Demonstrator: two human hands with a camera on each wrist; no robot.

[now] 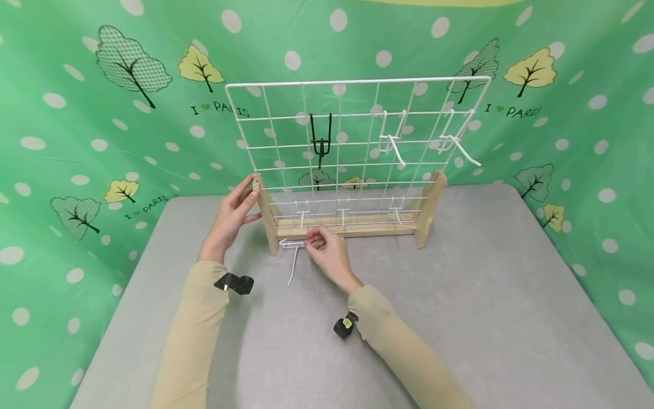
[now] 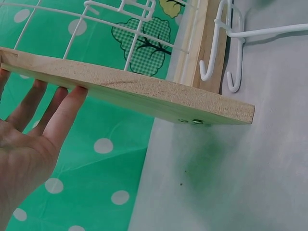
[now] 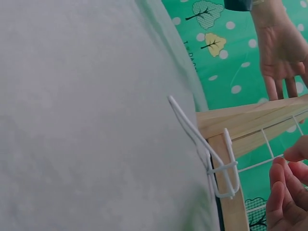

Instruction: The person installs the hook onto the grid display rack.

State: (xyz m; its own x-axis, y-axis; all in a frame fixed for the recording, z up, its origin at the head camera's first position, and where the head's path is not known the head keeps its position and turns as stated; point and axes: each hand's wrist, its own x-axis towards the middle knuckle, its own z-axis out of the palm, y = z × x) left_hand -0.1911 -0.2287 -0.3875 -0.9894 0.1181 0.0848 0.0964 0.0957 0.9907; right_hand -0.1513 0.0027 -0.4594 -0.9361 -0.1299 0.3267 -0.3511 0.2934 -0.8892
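A white wire grid (image 1: pixel 357 82) stands in a wooden frame (image 1: pixel 352 229). My left hand (image 1: pixel 232 216) touches the frame's left side piece (image 2: pixel 159 96); in the left wrist view its straight fingers meet the outer face. My right hand (image 1: pixel 329 255) is low before the grid's left part, thumb and index fingertips (image 3: pixel 277 168) together and the other fingers curled. I cannot tell whether something thin is between them. Beside these fingertips a loose white hook (image 1: pixel 293 264) lies at the front of the frame's bottom bar; the right wrist view shows it apart from the hand.
A black hook (image 1: pixel 321 142) hangs upper left on the grid. Two white hooks (image 1: pixel 392 145) hang upper right, prongs forward. Small white hooks (image 1: pixel 343 215) sit in a low row. The frame stands on a grey table (image 1: pixel 485 318), with a green patterned cloth (image 1: pixel 61 147) behind and at the sides.
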